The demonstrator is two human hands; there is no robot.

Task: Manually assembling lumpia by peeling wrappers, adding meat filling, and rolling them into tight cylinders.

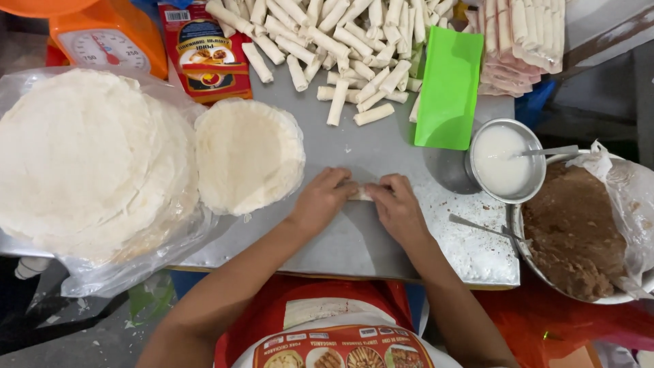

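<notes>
Both hands (360, 203) press a seemingly half-rolled wrapper (360, 193).

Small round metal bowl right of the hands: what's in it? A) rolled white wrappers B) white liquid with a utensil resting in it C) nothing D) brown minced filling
B: the small round metal bowl holds a white liquid with a metal utensil leaning over its rim; the brown filling sits in the large plastic-lined bowl beside it, and the rolled white wrappers lie in a pile on the table.

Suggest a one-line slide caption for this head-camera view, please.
Left hand and right hand press a wrapper roll on a metal table, beside a wrapper stack and finished rolls.
</notes>
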